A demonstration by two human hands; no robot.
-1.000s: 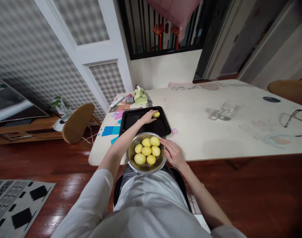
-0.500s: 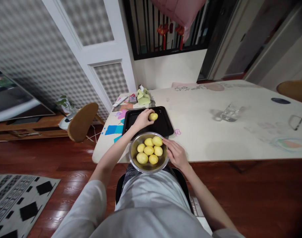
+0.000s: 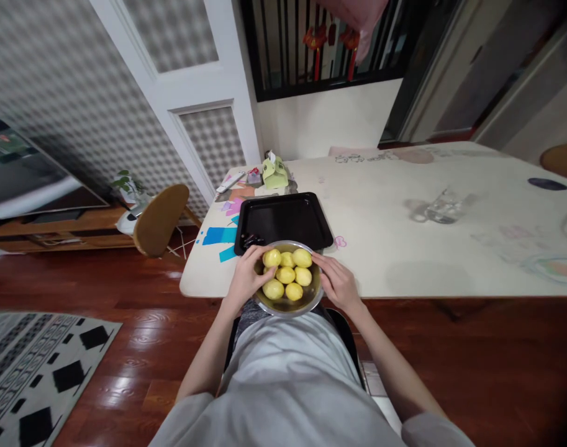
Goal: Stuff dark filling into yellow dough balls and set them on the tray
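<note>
A metal bowl with several yellow peeled potatoes sits at the table's near edge, right in front of me. My left hand lies on the bowl's left rim, its fingers curled round one yellow potato at the top left of the pile. My right hand cups the bowl's right rim with its fingers bent along it. Just behind the bowl, a black baking tray lies with nothing on it.
A clear glass stands mid-table, and a green box and small items sit at the far left corner. Coloured paper pieces lie left of the tray. A wooden chair stands off the table's left end.
My left hand lifted a yellow potato off the black tray and brought it back to the bowl. The tray is now bare. My right hand stayed at the bowl's rim.
</note>
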